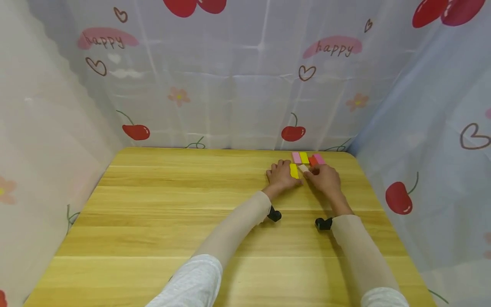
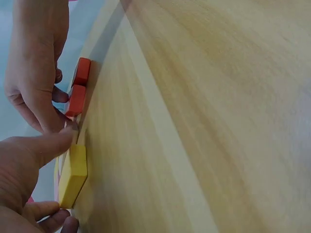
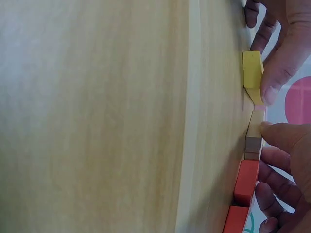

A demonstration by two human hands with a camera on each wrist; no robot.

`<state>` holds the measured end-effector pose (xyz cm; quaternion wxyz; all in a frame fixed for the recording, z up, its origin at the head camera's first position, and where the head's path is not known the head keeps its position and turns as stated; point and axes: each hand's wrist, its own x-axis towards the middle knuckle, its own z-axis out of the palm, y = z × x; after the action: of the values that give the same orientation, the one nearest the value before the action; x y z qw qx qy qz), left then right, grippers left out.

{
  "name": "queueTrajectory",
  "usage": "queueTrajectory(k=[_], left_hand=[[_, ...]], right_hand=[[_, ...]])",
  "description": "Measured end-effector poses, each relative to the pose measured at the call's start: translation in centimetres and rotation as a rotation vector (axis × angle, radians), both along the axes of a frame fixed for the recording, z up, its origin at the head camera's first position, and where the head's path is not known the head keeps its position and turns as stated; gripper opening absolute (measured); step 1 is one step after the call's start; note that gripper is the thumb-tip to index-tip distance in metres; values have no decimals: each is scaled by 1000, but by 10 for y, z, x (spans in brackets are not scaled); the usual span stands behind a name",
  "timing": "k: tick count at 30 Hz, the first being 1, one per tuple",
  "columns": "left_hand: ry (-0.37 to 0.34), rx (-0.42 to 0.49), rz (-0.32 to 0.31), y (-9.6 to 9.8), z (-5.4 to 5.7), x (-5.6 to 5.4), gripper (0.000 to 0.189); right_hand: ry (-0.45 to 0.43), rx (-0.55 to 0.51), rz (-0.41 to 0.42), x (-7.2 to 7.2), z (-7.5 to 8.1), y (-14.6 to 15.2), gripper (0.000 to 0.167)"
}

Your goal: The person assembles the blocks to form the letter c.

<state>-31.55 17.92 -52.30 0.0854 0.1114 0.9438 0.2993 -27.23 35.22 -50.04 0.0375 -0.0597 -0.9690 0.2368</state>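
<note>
In the head view my left hand (image 1: 280,175) lies at the table's far right part, beside a yellow block (image 1: 293,170). The left wrist view has the same yellow block (image 2: 73,175) between thumb and fingers, with the index fingertip at its lower end. Just to the right, my right hand (image 1: 325,178) pinches a plain wooden block (image 1: 304,168). Seen from the right wrist, the thumb touches that wooden block (image 3: 254,125), and the other fingers reach behind a red block (image 3: 246,182). The yellow and wooden blocks stand close together.
Behind the hands, a pink block (image 1: 296,157) and another yellow block (image 1: 304,157) lie side by side near the far edge. A second red block (image 3: 236,219) and another pink block (image 1: 319,159) are at the right. Patterned curtains (image 1: 238,98) surround the wooden table (image 1: 172,213).
</note>
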Motion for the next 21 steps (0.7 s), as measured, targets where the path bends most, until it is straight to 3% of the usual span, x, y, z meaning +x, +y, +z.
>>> queueTrajectory(k=[6,12,21], left_hand=[[-1,-30,-60,-4,-4,-4,103],[-12,-39,-126,-8,2,-5,98],[132,-140,-245,-26,15,3,91]], right_hand=[[4,-3,8,2,0,-3,41],[3,-5,32,2,1,-3,44],[9,8,27,2,0,-6,42]])
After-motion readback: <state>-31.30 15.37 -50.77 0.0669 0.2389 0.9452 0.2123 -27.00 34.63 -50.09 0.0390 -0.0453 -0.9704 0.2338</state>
